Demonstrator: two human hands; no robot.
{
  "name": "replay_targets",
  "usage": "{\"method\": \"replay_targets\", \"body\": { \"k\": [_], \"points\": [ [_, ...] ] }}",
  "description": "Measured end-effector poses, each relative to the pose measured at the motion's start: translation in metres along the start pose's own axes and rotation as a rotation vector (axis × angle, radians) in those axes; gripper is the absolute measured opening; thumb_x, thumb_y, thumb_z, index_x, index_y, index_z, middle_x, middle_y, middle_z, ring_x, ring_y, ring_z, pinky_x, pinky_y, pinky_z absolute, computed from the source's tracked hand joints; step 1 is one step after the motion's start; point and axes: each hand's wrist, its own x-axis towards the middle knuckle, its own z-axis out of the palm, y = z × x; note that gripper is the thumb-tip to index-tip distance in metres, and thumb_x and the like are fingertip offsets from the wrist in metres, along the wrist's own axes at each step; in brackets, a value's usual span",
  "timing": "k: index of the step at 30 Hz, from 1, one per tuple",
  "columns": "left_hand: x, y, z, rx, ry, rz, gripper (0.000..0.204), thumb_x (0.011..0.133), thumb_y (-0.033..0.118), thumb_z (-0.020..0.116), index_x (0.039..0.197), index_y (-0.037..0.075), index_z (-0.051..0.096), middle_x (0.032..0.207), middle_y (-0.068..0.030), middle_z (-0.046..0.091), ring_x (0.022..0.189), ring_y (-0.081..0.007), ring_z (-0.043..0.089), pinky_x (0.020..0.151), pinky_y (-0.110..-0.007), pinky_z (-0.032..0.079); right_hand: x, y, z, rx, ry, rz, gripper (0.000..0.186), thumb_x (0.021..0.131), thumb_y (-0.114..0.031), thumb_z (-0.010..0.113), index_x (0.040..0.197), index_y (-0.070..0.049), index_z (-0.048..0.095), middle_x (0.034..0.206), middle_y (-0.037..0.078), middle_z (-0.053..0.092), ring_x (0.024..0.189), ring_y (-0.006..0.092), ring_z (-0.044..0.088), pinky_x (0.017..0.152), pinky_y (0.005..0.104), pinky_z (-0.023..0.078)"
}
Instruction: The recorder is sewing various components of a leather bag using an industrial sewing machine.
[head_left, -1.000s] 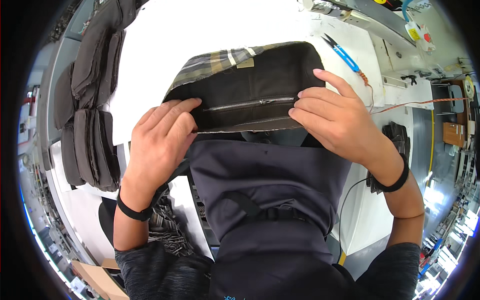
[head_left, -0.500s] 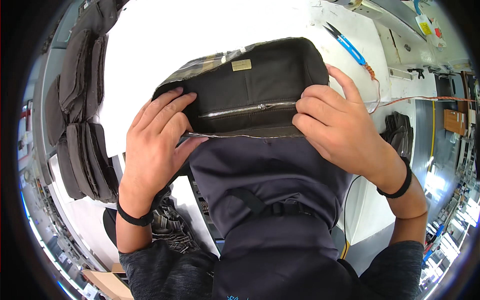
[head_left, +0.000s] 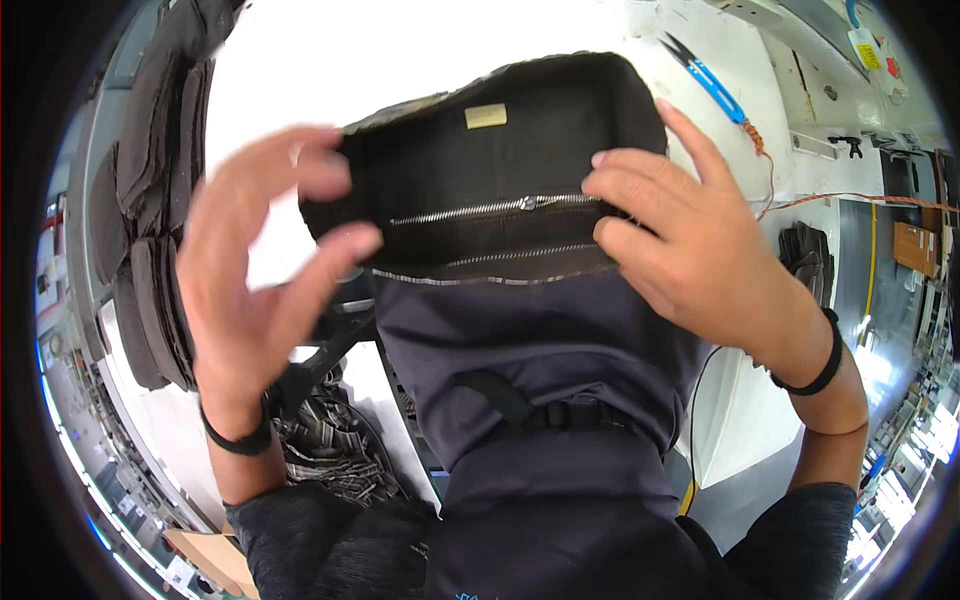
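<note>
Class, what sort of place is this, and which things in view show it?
Probably a sewing workshop: stacked dark brown fabric pieces, blue-handled metal thread snips tied to a twisted orange cord, and an open dark brown fabric pouch with a silver metal zip.

One left hand [head_left: 255,265] and one right hand [head_left: 690,225] are seen, and two black wristbands [head_left: 828,362] are worn. One dark fabric bag [head_left: 430,175], one pale label [head_left: 486,116], one pair of blue-handled snips [head_left: 715,90] and one cardboard box [head_left: 212,560] are counted.
</note>
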Motion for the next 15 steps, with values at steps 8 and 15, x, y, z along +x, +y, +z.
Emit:
{"method": "replay_targets", "body": {
  "k": [8,15],
  "points": [
    [0.049,-0.043,0.018,0.185,-0.124,-0.263,0.028,0.104,0.021,0.069,0.094,-0.005,0.065,0.069,-0.0069,0.053,0.066,-0.0136,0.044,0.062,-0.033,0.040,0.006,0.006,-0.013,0.065,-0.067,-0.003,0.024,0.073,-0.002,0.081,0.093,-0.007,0.069,0.118,0.007,0.068,0.129,0.0298,0.062,0.122,0.0634,0.035],
    [0.049,-0.030,0.020,0.094,-0.114,-0.315,0.036,0.105,0.019,0.067,0.084,-0.006,0.052,0.067,-0.0031,0.034,0.064,-0.0105,0.030,0.056,-0.033,0.031,-0.005,0.005,-0.016,0.020,-0.042,-0.007,0.028,0.071,0.000,0.081,0.097,-0.006,0.071,0.111,0.006,0.069,0.125,0.0301,0.064,0.122,0.0623,0.036]
  ]
}}
